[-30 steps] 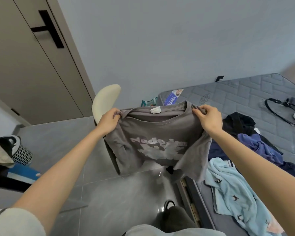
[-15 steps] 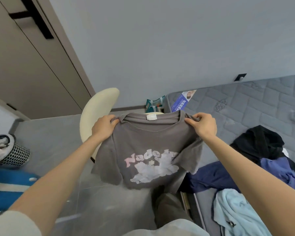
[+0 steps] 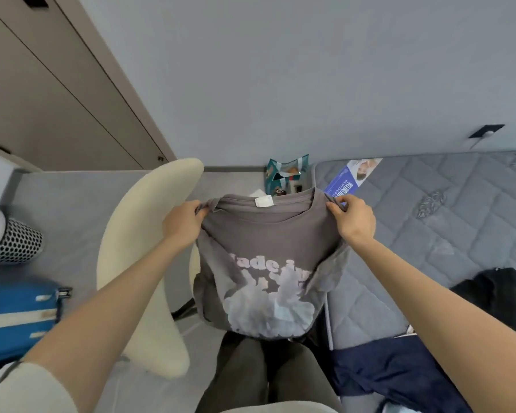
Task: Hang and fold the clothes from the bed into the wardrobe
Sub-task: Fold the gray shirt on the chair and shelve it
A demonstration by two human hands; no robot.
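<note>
Shirt [image 3: 268,242] held up by its shoulders, print toward me, off the bed [image 3: 459,222] and hanging before my legs beside the chair [image 3: 137,239]; I judged the step to be spreading one garment ahead of folding or hanging. My left hand [image 3: 183,225] and right hand [image 3: 355,219] each pinched a shoulder seam, both arms stretched forward. The next move called for a flat surface or a hanger, with the shoulders kept even.

Cream chair [image 3: 140,263] lower left; mesh bin [image 3: 15,242] and blue case [image 3: 15,320] at left edge; patterned bag [image 3: 283,174] by the wall, centre.
</note>
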